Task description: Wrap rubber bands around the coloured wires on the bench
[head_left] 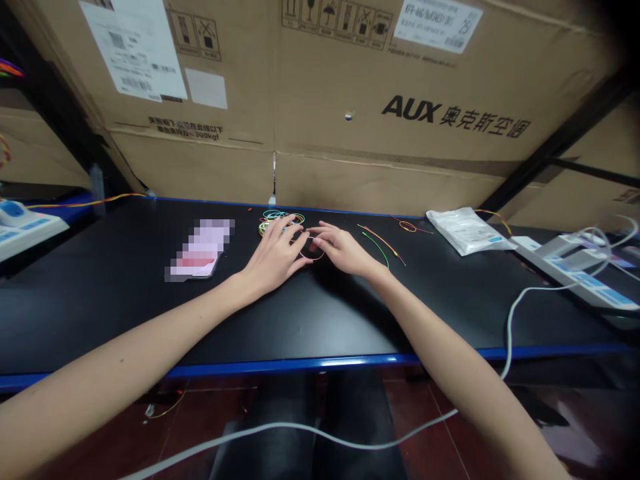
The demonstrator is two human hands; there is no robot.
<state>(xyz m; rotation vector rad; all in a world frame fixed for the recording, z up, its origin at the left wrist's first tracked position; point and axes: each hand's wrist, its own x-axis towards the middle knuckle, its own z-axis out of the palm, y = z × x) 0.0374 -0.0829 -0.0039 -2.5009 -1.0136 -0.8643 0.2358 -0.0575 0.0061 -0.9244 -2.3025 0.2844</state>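
Left hand flat, fingers spread wide — just beside a tangle of coloured wire loops. Right hand with fingers narrowly together, tips at a thin pink wire loop — any grip impossible to tell. Green and orange wires just right, on a black bench top.

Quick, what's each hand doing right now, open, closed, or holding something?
Left hand: fingers spread, at a thin pink wire loop; can't tell if gripping.
Right hand: fingers curved at the same loop; can't tell if gripping.
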